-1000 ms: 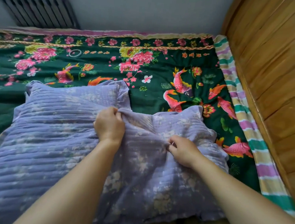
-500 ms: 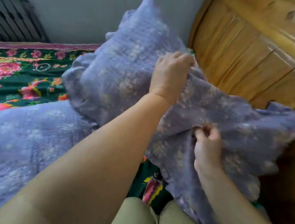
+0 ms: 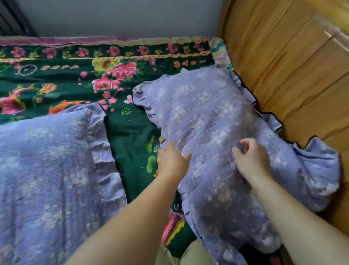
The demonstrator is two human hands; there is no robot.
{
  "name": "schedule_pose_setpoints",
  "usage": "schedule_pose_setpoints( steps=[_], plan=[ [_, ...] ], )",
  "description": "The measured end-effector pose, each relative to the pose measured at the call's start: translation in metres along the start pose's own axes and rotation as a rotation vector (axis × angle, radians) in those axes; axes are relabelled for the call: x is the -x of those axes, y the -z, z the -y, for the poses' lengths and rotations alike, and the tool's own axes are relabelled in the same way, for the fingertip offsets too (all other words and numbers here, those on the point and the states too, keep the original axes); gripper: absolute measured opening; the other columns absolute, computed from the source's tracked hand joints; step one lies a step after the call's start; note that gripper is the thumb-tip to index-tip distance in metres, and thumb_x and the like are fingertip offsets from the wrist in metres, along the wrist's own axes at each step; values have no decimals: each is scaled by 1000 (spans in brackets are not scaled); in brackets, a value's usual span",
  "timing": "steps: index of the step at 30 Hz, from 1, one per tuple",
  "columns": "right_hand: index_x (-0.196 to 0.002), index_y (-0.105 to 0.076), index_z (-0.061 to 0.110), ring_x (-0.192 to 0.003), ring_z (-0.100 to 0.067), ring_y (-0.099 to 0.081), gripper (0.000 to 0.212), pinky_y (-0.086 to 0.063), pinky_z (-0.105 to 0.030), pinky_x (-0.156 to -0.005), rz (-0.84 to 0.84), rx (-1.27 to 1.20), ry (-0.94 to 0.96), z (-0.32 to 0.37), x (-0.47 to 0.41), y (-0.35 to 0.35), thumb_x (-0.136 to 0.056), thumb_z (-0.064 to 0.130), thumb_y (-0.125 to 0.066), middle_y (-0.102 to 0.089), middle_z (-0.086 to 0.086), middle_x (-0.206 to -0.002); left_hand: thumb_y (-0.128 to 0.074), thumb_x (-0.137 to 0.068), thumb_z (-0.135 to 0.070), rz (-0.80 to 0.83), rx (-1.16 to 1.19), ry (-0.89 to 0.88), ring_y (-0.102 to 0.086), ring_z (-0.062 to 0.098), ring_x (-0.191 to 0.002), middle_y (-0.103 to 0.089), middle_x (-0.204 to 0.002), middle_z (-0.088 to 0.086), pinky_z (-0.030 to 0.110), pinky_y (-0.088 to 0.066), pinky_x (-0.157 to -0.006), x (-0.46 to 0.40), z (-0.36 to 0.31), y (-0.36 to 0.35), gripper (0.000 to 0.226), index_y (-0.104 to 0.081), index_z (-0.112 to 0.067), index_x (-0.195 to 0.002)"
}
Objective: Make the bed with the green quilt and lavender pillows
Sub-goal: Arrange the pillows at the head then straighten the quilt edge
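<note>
Bedding looked mostly arranged: the dark green quilt with pink flowers and koi (image 3: pixel 73 76) lay spread flat over the bed. One ruffled lavender pillow (image 3: pixel 41 163) rested on it at the left; a second ruffled lavender pillow (image 3: pixel 221 136) lay against the wooden headboard (image 3: pixel 310 70), askew. The left hand (image 3: pixel 172 161) gripped its near edge, the right hand (image 3: pixel 251 157) sat on top, loosely curled, pinching nothing clearly. Straightening it probably remained.
</note>
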State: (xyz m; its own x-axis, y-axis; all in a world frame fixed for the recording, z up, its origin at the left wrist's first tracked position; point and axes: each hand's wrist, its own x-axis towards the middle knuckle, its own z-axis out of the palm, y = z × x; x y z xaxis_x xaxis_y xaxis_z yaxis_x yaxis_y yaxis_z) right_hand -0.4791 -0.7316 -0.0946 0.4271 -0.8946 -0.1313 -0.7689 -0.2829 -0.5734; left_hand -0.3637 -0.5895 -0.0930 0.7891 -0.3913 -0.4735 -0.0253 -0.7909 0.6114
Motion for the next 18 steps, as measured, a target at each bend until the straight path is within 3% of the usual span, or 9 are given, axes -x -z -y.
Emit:
schedule_pose_setpoints(
  steps=[3,7,9,11,13,15,16,18],
  plan=[
    [-125,-53,13,-119,-32,-46,46,-40,-41,-95,-4,153,58,-2,-28,5,-90,43,-56,-50,-13,-129,-59,-87,-49,62,287,199,-44,35,-126,-32,-146,18,42,-42,-99,-10,0,-17,86,-16,-8,-148],
    [-138,-44,9,-130,-33,-41,78,-36,-45,-102,43,235,26,-6,-84,10,-85,66,-47,-43,-14,-142,-63,-82,-54,119,584,395,-30,33,-139,-22,-155,11,46,-32,-109,-31,-3,-35,99,-7,-8,-151],
    [-142,-37,7,-131,-34,-40,92,-37,-47,-103,105,228,-21,-7,-115,10,-79,75,-43,-41,-14,-145,-63,-79,-59,117,650,458,-29,32,-138,-19,-156,9,47,-32,-106,-45,-8,-41,104,-5,-12,-152],
    [-148,-22,9,-136,-35,-35,109,-34,-50,-107,186,159,-95,-6,-137,7,-71,83,-43,-32,-13,-151,-62,-75,-66,100,693,490,-37,26,-125,-19,-156,8,45,-39,-92,-58,-15,-44,108,-5,-17,-152],
    [-152,-1,15,-141,-35,-26,122,-28,-50,-112,264,53,-189,-3,-152,0,-64,83,-52,-19,-10,-157,-62,-69,-72,97,743,519,-35,25,-120,-15,-157,7,43,-38,-92,-72,-20,-48,115,-1,-22,-152],
    [-151,12,22,-140,-36,-27,126,-29,-47,-110,329,96,-229,-2,-164,-11,-65,77,-61,-14,-8,-159,-67,-67,-69,78,814,559,-30,30,-136,-18,-156,6,47,-29,-109,-90,-22,-53,118,0,-24,-152],
    [-151,11,21,-138,-36,-31,123,-32,-45,-107,347,166,-212,-1,-167,-15,-68,72,-65,-17,-9,-158,-71,-68,-63,59,864,555,-33,29,-136,-26,-153,4,44,-29,-110,-94,-22,-54,115,-2,-24,-152],
    [-151,-12,13,-129,-36,-43,102,-38,-37,-98,321,206,-129,4,-175,-22,-77,52,-70,-35,-15,-150,-76,-72,-47,13,935,493,-44,28,-128,-39,-146,1,41,-36,-108,-102,-24,-59,105,-10,-27,-151]
  ],
)
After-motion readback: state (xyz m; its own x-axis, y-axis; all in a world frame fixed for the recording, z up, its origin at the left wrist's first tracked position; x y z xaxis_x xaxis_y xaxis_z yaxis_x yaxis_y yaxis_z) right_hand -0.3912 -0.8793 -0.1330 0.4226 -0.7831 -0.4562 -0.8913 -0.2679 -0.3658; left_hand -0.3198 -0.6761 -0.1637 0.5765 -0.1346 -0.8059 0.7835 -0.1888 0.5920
